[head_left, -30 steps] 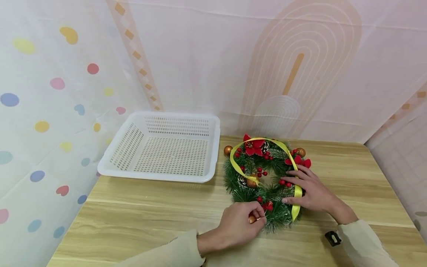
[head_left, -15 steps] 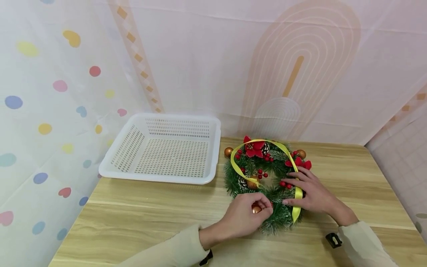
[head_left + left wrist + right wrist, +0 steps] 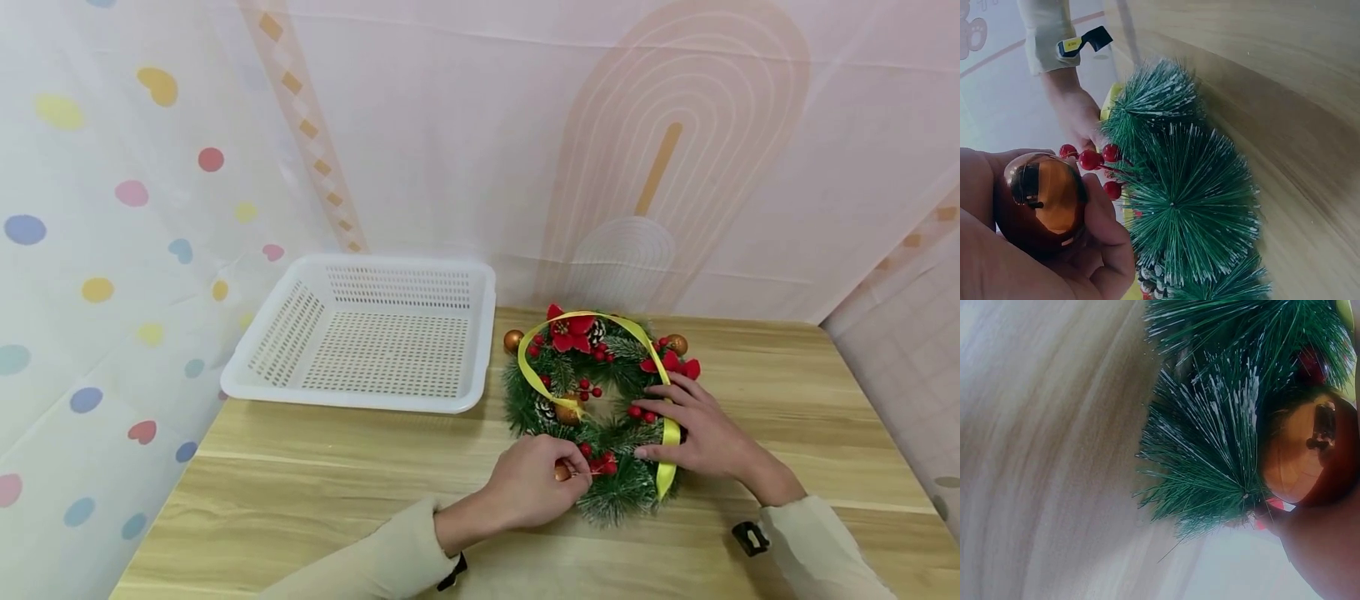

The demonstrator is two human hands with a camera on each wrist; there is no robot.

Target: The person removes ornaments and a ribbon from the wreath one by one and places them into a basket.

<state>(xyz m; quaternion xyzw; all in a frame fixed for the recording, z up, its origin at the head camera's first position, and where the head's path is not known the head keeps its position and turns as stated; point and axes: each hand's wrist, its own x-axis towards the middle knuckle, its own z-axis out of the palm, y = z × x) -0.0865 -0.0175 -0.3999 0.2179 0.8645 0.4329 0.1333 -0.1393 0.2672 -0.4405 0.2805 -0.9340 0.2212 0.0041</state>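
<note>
A green Christmas wreath (image 3: pixel 618 492) with frosted tips lies flat on the table. It bears red flowers (image 3: pixel 570 331), pine cones, red berries (image 3: pixel 606 464) and copper-coloured baubles (image 3: pixel 568 409). My left hand (image 3: pixel 528 483) is at the wreath's near left edge, thumb and fingers curled round a shiny copper bauble (image 3: pixel 1044 203). Its fingertips are close by the red berries; whether they touch cannot be told. On the wreath's right side rests my right hand (image 3: pixel 701 429), fingers spread across the greenery and a yellow ribbon (image 3: pixel 667 458). Another copper bauble (image 3: pixel 1310 450) shows beside that hand in the right wrist view.
A white perforated plastic basket (image 3: pixel 352 400) stands on the wooden table (image 3: pixel 300 483), left of the wreath. Behind the table hangs a patterned cloth (image 3: pixel 450 150), with a dotted one at the left.
The left hand moved up and right over the wreath's near part, then drew back a little left with the bauble, uncovering the red berries. The right hand stays in place.
</note>
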